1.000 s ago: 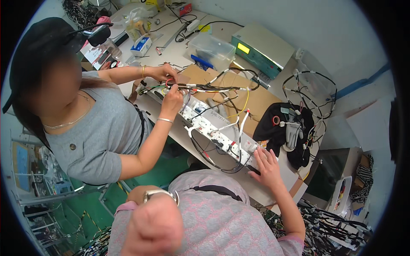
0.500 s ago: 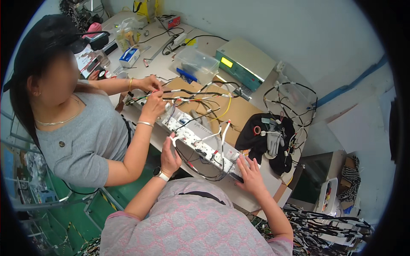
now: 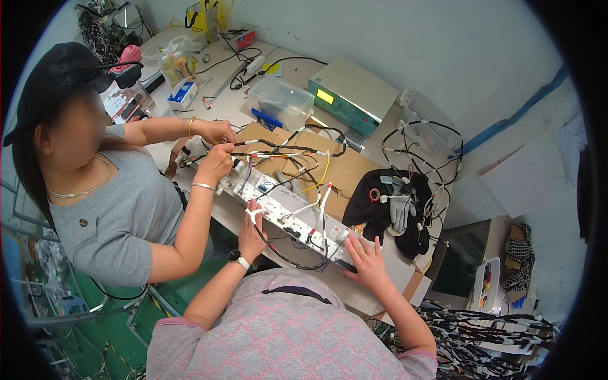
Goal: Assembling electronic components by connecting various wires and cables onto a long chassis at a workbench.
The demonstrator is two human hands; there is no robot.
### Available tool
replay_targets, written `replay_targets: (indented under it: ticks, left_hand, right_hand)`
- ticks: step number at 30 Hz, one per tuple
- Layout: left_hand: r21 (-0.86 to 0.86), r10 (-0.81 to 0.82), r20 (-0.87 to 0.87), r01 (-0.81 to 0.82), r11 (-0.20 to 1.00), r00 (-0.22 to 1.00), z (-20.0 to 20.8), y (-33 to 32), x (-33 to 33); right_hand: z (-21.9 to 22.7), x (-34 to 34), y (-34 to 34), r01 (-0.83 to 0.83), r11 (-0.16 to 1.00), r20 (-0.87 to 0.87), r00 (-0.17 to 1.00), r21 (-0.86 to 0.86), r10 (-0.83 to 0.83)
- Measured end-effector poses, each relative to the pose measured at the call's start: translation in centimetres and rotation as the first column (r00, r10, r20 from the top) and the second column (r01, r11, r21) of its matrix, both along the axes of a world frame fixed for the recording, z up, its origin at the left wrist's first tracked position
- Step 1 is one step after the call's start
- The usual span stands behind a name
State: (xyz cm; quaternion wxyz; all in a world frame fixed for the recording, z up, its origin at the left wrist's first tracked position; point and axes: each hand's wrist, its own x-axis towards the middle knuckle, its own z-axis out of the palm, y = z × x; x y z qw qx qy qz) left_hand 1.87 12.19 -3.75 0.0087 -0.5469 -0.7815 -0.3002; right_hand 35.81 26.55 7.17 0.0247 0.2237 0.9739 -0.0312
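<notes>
A long white fixture board (image 3: pixel 297 221) with sockets and connectors lies slantwise along the table's near edge. My left hand (image 3: pixel 251 237) is at its near edge, fingers stretched onto the board. A white-ended cable (image 3: pixel 254 216) crosses these fingers; its black length loops down to the right. My right hand (image 3: pixel 367 263) rests with spread fingers on the board's right end. At the left end, a co-worker's hands (image 3: pixel 218 152) work on a black-wrapped wire harness (image 3: pixel 272 147), their fingertips partly hidden.
Behind the board lies brown cardboard (image 3: pixel 342 168). To the right are a black cloth (image 3: pixel 367 196), a grey glove (image 3: pixel 401 214) and looped cables. A tester box (image 3: pixel 351 95) with a lit display and a clear plastic bin (image 3: pixel 282 104) stand farther back. Bundled harnesses (image 3: pixel 487 335) hang at lower right.
My left hand has shifted its fingertips farther onto the board's edge. My right hand stays on the right end. The co-worker's hands have moved slightly, and the whole view has shifted a little.
</notes>
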Motion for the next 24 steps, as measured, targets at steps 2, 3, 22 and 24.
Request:
replay_targets:
  ticks: [2,3,22,24]
  left_hand:
    - [0.005,-0.005,-0.016,0.005,1.000,1.000,-0.4,-0.2,-0.1]
    - [0.009,-0.011,-0.030,0.011,1.000,0.999,-0.5,-0.2,-0.3]
    - [0.131,-0.024,-0.064,0.033,0.991,0.998,-1.9,-0.3,-0.3]
    - [0.146,-0.032,-0.075,0.043,0.988,0.997,-2.1,-0.3,-0.4]
  right_hand:
    - [-0.1,0.0,0.0,-0.002,1.000,-0.018,1.000,-0.009,0.002]
    - [-0.1,0.0,0.0,-0.003,1.000,-0.018,1.000,-0.008,0.003]
    - [-0.2,-0.2,-0.2,0.014,0.999,-0.015,1.000,-0.042,-0.015]
    - [-0.2,-0.2,-0.2,0.012,0.999,-0.011,1.000,-0.042,-0.013]
